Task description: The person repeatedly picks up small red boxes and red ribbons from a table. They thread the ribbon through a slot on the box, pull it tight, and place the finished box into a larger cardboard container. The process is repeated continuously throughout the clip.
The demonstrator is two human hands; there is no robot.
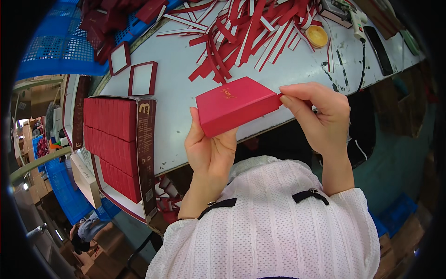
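A red gift box with small gold lettering on its lid is held tilted over the near edge of the table. My left hand supports it from below and at its left end, the thumb along the side and the other fingers partly hidden underneath. At the box's right end, my right hand pinches a small red tab between thumb and index finger. The fingertips cover most of that tab.
Red and white strips lie heaped across the back of the white table. Left stands a carton packed with red boxes. Two open box parts sit behind it. A yellow round tub and a black phone are at the right.
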